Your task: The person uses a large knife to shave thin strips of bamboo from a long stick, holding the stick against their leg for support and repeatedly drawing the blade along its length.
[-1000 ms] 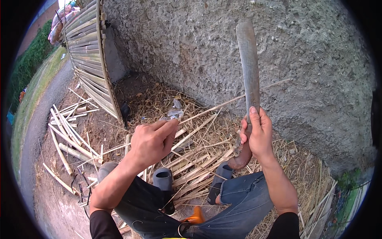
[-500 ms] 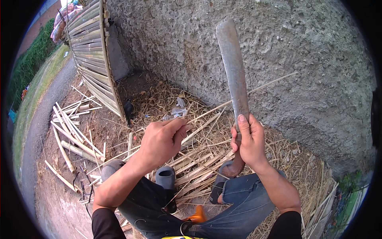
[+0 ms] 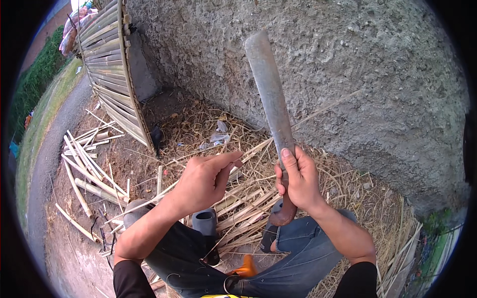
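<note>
My right hand [image 3: 302, 181] grips a machete [image 3: 271, 94] by its curved brown handle. The broad grey blade points up and leans left, in front of the wall. Fingers pressed together, my left hand [image 3: 198, 184] pinches a long thin bamboo strip [image 3: 156, 198]. One end of the strip trails down to the left across my forearm; the other runs up to the right, passes by the blade and blurs against the wall. Exactly where the strip sits between the left fingers is hidden.
A rough grey wall [image 3: 357, 59] rises ahead. A bamboo slat panel [image 3: 107, 64] leans at the far left, with cut bamboo pieces [image 3: 92, 174] scattered below it. Split strips [image 3: 243, 213] and shavings lie between my feet, near an orange object [image 3: 244, 268].
The machete has moved left and slightly down, and its blade leans further left. My left hand has shifted slightly, its index finger reaching a little further right. The strip's far end has become blurred.
</note>
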